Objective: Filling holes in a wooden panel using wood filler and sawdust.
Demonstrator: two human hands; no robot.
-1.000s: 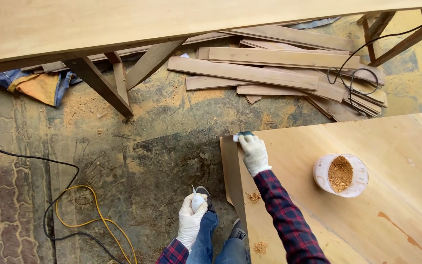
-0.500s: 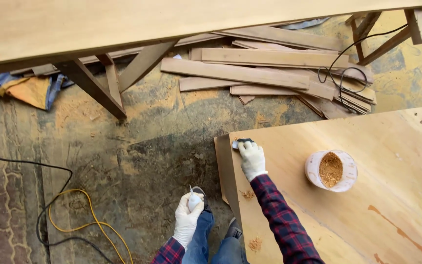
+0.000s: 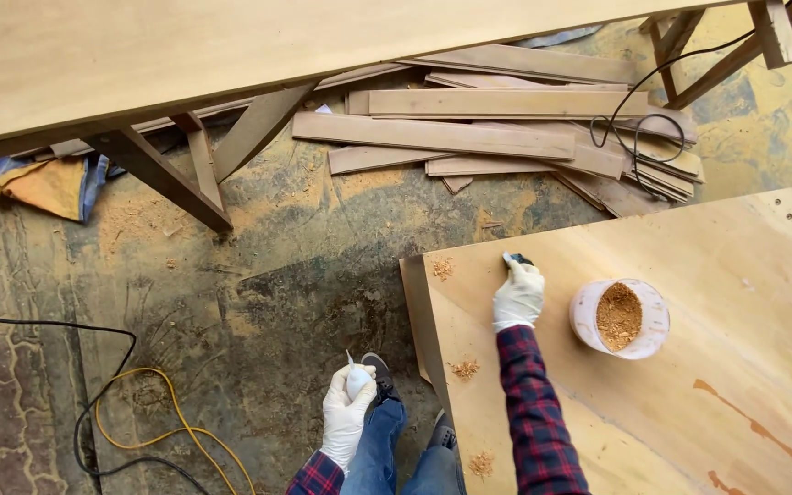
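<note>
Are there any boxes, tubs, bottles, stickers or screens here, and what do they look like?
Round white plastic tub: on the tilted plywood board, holding tan sawdust.
Small white squeeze bottle: pointed tip up, in the gloved left hand.
No labels, signs or screens are visible.

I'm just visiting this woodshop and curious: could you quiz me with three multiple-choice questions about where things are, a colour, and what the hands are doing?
1. Where does the round white tub of sawdust stand?
A on the floor
B on the pale plywood panel
C on the stacked planks

2. What colour are the gloves?
A white
B black
C orange

3. What does the left hand hold?
A nothing
B a hammer
C a small white nozzle-tipped bottle

Answers: B, the tub rests on the panel beside the right hand; A, both gloves are white; C, fingers wrap the bottle.
</note>
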